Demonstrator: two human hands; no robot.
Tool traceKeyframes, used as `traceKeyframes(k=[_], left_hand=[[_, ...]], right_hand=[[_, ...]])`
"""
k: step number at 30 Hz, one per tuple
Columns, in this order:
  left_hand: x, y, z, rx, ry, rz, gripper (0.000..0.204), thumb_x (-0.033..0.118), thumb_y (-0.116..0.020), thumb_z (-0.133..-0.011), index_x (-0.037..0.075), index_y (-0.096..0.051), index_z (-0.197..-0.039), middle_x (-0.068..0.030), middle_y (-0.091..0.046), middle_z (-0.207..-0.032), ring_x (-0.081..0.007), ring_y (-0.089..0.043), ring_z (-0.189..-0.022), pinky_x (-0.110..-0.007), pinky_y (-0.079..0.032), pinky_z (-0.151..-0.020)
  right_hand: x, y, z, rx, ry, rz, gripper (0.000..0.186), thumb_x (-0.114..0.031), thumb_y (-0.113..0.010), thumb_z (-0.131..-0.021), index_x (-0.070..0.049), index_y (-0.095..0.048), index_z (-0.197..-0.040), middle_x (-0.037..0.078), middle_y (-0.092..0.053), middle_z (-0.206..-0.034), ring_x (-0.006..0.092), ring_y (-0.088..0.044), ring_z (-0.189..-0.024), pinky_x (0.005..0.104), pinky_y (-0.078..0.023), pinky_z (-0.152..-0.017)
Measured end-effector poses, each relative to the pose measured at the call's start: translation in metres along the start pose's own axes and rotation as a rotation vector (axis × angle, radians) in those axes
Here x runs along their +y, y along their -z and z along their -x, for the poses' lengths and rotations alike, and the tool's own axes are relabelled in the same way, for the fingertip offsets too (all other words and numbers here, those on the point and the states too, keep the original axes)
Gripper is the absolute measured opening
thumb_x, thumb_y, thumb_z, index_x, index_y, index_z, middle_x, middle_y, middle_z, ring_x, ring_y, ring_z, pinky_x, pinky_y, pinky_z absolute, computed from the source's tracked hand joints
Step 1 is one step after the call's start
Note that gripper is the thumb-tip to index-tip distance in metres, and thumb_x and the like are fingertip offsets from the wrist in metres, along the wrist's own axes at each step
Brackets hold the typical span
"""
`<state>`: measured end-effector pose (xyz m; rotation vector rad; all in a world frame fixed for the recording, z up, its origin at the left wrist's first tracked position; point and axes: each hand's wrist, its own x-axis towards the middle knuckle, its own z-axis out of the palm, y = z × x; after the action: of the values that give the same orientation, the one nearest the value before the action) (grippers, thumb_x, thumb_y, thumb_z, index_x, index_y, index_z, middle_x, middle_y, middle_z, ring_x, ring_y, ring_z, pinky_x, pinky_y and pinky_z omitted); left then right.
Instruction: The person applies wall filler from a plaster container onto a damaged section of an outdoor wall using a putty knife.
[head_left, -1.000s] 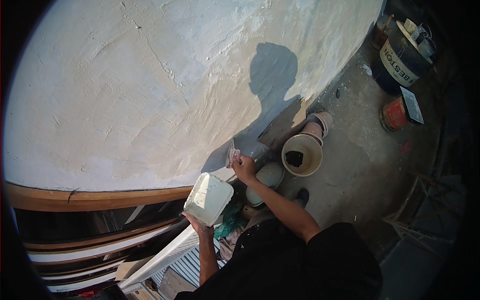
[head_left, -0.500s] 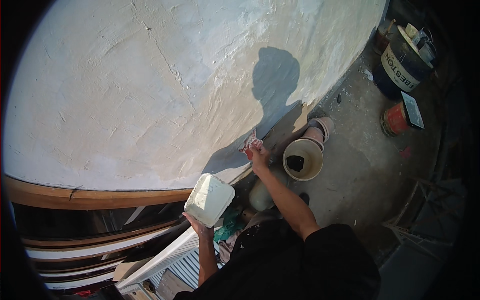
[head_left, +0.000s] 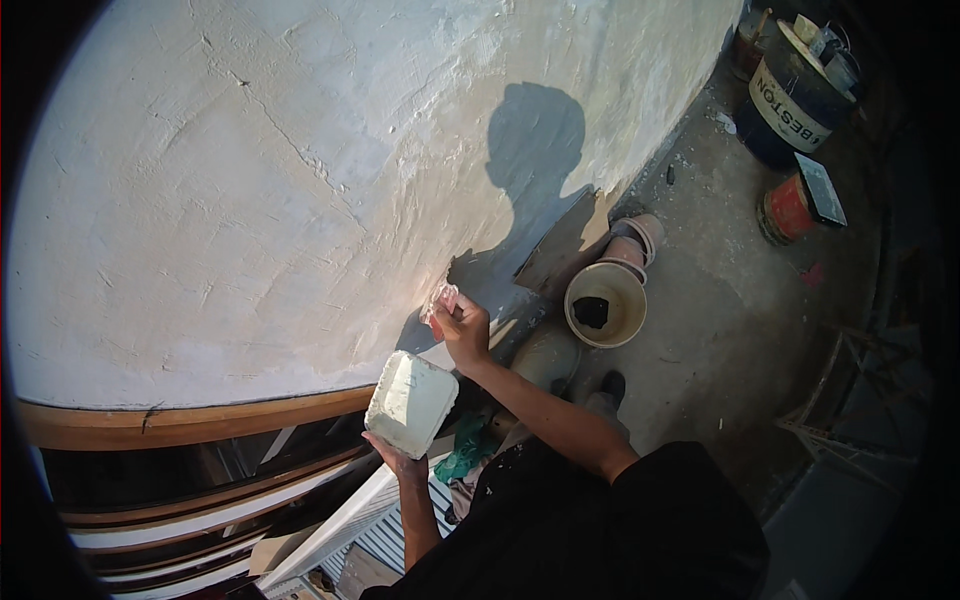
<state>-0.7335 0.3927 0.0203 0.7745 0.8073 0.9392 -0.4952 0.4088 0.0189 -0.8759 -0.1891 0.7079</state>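
My left hand (head_left: 398, 458) holds up a white square plastic tub (head_left: 412, 408) from below; whitish paste coats its inside and rim. At the lower part of the plastered wall (head_left: 250, 230), my right hand (head_left: 465, 330) grips a small red spreader (head_left: 437, 318) smeared with white paste. The spreader lies close against the wall, just above the tub; its exact contact is hard to make out. The wall is rough, pale cream and white, with trowel ridges and a thin crack. My shadow falls on it.
A wooden ledge (head_left: 220, 418) edges the wall at lower left. To the right stand an open bucket (head_left: 630, 330), stacked pinkish buckets (head_left: 638, 240), a red can (head_left: 785, 212) and a dark drum (head_left: 780, 140) with things on top. A white slatted piece (head_left: 335, 520) lies below my left arm.
My right hand with the red spreader has moved left and slightly down along the wall, nearer the tub. My left hand still holds the tub in nearly the same place. The view has shifted slightly.
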Motion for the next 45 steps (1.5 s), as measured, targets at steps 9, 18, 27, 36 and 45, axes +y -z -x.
traceKeyframes(k=[9, 18, 27, 36, 45], left_hand=[[-0.003, 0.002, -0.003, 0.032, 0.062, 0.023, 0.070, 0.064, -0.028, -0.092, 0.012, -0.031, -0.140, -0.0069, -0.038, -0.140, -0.0248, -0.039, -0.128, -0.041, -0.032, -0.107], [0.001, -0.012, -0.009, 0.083, 0.120, 0.023, 0.070, 0.063, -0.025, -0.093, 0.013, -0.031, -0.140, -0.0071, -0.038, -0.141, -0.0256, -0.040, -0.128, -0.042, -0.034, -0.106], [0.002, -0.020, -0.012, 0.083, 0.136, -0.012, 0.071, 0.065, -0.023, -0.092, 0.014, -0.028, -0.142, -0.0068, -0.034, -0.144, -0.0257, -0.037, -0.130, -0.042, -0.031, -0.107], [0.004, -0.004, -0.009, 0.046, 0.118, 0.006, 0.071, 0.064, -0.025, -0.092, 0.013, -0.029, -0.141, -0.0071, -0.036, -0.142, -0.0257, -0.038, -0.129, -0.042, -0.033, -0.106], [0.003, -0.006, -0.012, 0.045, 0.120, -0.015, 0.072, 0.065, -0.025, -0.092, 0.013, -0.030, -0.141, -0.0069, -0.037, -0.142, -0.0260, -0.039, -0.129, -0.042, -0.034, -0.106]], right_hand=[[0.058, 0.122, -0.037, 0.434, -0.034, 0.036, 0.016, -0.002, -0.060, -0.085, 0.000, -0.061, -0.101, 0.004, -0.064, -0.093, 0.0094, -0.059, -0.081, 0.0253, -0.047, -0.074], [0.020, 0.054, -0.040, 0.139, 0.037, -0.017, 0.003, -0.004, -0.058, -0.085, -0.002, -0.061, -0.086, 0.000, -0.059, -0.073, 0.0048, -0.051, -0.062, 0.0216, -0.041, -0.054], [-0.025, -0.002, -0.006, -0.142, 0.154, 0.121, 0.005, -0.003, -0.055, -0.089, 0.001, -0.057, -0.090, 0.002, -0.059, -0.072, 0.0040, -0.051, -0.062, 0.0190, -0.039, -0.054], [0.017, 0.118, -0.015, 0.278, 0.019, 0.117, 0.015, -0.005, -0.060, -0.087, 0.001, -0.060, -0.101, 0.004, -0.064, -0.091, 0.0074, -0.059, -0.080, 0.0241, -0.048, -0.069], [0.071, 0.162, -0.074, 0.343, -0.055, 0.196, 0.017, -0.006, -0.061, -0.086, 0.000, -0.062, -0.101, 0.004, -0.065, -0.093, 0.0094, -0.060, -0.078, 0.0246, -0.047, -0.069]])
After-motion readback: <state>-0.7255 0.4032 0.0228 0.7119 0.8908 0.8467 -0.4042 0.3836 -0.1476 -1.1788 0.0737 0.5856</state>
